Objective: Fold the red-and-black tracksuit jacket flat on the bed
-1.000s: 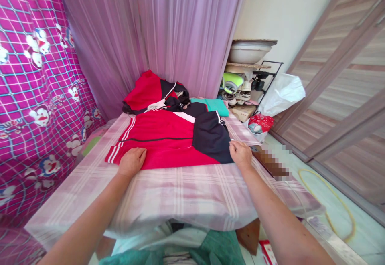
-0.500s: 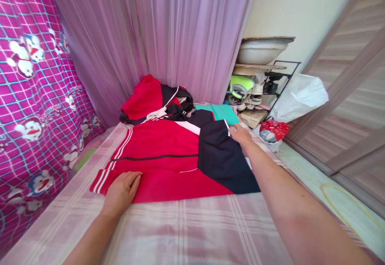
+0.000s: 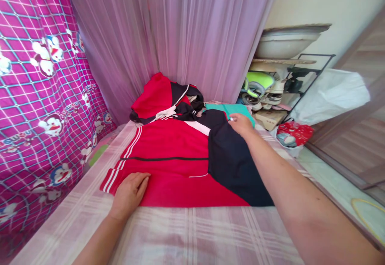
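1. Red and navy jacket (image 3: 180, 164) is lying flat on the pink plaid tablecloth (image 3: 192, 233), its long axis running left-right across the scene, striped cuff at the left end and navy panel at the right.
2. Left hand (image 3: 129, 195) is resting palm down on the jacket's near left corner, just right of the white stripes, w/ fingers straight and close together, pressing the cloth flat, not pinching.
3. Right hand (image 3: 240, 124) is reaching out to the jacket's far right corner, beside the teal garment (image 3: 228, 110). Fingers are curled at the navy edge; looks like a pinch on the hem, but can't tell for sure.
4. Key relation: the hands are sitting on diagonally opposite corners, left near, right far, w/ the jacket body lying between them.
5. The red and navy pile (image 3: 164, 98) is lying just beyond the jacket at the far side, against the lilac curtain (image 3: 180, 32); right hand is the nearer one to it.
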Demonstrator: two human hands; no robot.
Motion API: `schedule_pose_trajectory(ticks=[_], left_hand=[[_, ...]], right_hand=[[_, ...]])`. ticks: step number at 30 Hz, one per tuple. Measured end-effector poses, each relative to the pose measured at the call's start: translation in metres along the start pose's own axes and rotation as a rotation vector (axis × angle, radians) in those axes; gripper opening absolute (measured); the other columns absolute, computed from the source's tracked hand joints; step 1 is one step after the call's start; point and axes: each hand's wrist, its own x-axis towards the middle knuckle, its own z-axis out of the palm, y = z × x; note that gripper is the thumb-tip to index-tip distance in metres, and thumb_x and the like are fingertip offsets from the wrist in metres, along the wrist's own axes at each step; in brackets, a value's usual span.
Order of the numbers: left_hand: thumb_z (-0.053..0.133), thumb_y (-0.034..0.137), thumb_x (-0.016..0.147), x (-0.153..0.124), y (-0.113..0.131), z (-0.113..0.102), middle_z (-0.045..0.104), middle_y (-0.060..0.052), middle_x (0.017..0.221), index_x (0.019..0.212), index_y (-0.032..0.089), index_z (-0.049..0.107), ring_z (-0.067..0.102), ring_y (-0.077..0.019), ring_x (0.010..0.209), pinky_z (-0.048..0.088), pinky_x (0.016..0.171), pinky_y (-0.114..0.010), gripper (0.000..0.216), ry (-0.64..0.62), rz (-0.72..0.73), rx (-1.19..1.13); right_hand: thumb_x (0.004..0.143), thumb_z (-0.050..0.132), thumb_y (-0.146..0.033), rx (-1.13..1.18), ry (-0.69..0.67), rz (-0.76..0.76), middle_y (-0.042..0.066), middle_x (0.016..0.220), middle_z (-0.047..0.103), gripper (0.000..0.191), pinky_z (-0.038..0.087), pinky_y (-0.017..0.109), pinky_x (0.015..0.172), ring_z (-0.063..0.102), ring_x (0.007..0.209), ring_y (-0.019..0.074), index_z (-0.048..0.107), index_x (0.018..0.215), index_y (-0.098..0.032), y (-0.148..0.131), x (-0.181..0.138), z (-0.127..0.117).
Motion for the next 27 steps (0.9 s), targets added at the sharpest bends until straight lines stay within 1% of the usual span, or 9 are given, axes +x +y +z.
schedule_pose_trajectory(ticks=[3,6,8,10,13,16,19,22,27], left_hand=[[0.037,0.048,0.096,0.000,-0.001,0.001,0.076,-0.008,0.095,0.098,0.024,0.073,0.070,-0.0228,0.090,0.057,0.086,-0.036,0.043,-0.002,0.005,0.000],[0.036,0.047,0.096,0.000,-0.002,0.000,0.076,-0.007,0.094,0.100,0.023,0.072,0.070,-0.0227,0.090,0.056,0.086,-0.036,0.044,-0.004,0.004,0.000],[0.036,0.047,0.096,0.001,-0.002,0.000,0.076,-0.008,0.097,0.102,0.022,0.072,0.070,-0.0231,0.092,0.056,0.087,-0.036,0.044,-0.003,-0.002,-0.002],[0.036,0.047,0.095,0.001,-0.002,-0.001,0.077,-0.008,0.099,0.104,0.022,0.072,0.069,-0.0235,0.094,0.056,0.088,-0.036,0.044,-0.008,-0.004,-0.004],[0.036,0.046,0.095,0.001,-0.003,-0.001,0.076,-0.008,0.101,0.104,0.022,0.071,0.069,-0.0238,0.096,0.055,0.090,-0.036,0.044,-0.023,-0.003,-0.005],[0.037,0.046,0.094,0.003,-0.003,-0.001,0.076,-0.008,0.102,0.104,0.022,0.071,0.069,-0.0243,0.098,0.054,0.091,-0.037,0.043,-0.024,-0.002,0.001],[0.038,0.044,0.093,0.004,-0.003,0.000,0.076,-0.008,0.103,0.104,0.023,0.071,0.069,-0.0242,0.099,0.054,0.092,-0.037,0.041,-0.030,-0.001,0.020],[0.038,0.043,0.091,0.005,-0.002,0.000,0.076,-0.008,0.104,0.104,0.023,0.072,0.069,-0.0243,0.100,0.053,0.093,-0.036,0.041,-0.039,-0.011,0.049],[0.038,0.041,0.092,0.018,0.011,-0.008,0.075,-0.009,0.110,0.112,0.020,0.070,0.069,-0.0254,0.101,0.054,0.090,-0.036,0.043,-0.105,-0.119,0.091]], right_hand=[[0.083,0.057,-0.019,-0.025,-0.017,-0.263,0.004,0.109,0.074,0.035,0.049,0.031,0.085,0.067,0.098,0.0218,0.071,0.114,-0.025,-0.062,-0.040,-0.004],[0.089,0.052,-0.018,-0.074,-0.175,-0.595,0.005,0.113,0.073,0.039,0.048,0.031,0.087,0.067,0.098,0.0210,0.065,0.125,-0.026,-0.108,-0.114,-0.001],[0.088,0.057,-0.019,-0.081,-0.332,-0.776,0.007,0.110,0.074,0.045,0.046,0.034,0.091,0.067,0.099,0.0218,0.059,0.133,-0.023,-0.123,-0.169,0.002],[0.088,0.059,-0.020,-0.050,-0.373,-0.850,0.008,0.113,0.073,0.048,0.041,0.038,0.099,0.066,0.104,0.0222,0.056,0.136,-0.024,-0.124,-0.213,0.004],[0.091,0.057,-0.022,-0.023,-0.353,-0.815,0.009,0.117,0.072,0.041,0.038,0.044,0.104,0.064,0.109,0.0229,0.059,0.132,-0.025,-0.101,-0.246,-0.001],[0.092,0.054,-0.022,-0.014,-0.195,-0.662,0.009,0.111,0.074,0.031,0.041,0.044,0.102,0.066,0.104,0.0231,0.066,0.120,-0.023,-0.056,-0.243,-0.015],[0.092,0.050,-0.026,-0.030,0.004,-0.465,0.009,0.104,0.076,0.027,0.048,0.038,0.090,0.068,0.097,0.0235,0.072,0.108,-0.023,-0.002,-0.234,-0.030],[0.092,0.047,-0.030,-0.044,0.071,-0.330,0.009,0.096,0.077,0.028,0.050,0.035,0.083,0.069,0.089,0.0233,0.075,0.094,-0.023,0.047,-0.238,-0.038],[0.088,0.048,-0.035,0.120,0.112,-0.208,0.010,0.097,0.076,0.030,0.053,0.038,0.086,0.070,0.092,0.0251,0.074,0.093,-0.023,0.082,-0.253,-0.037]])
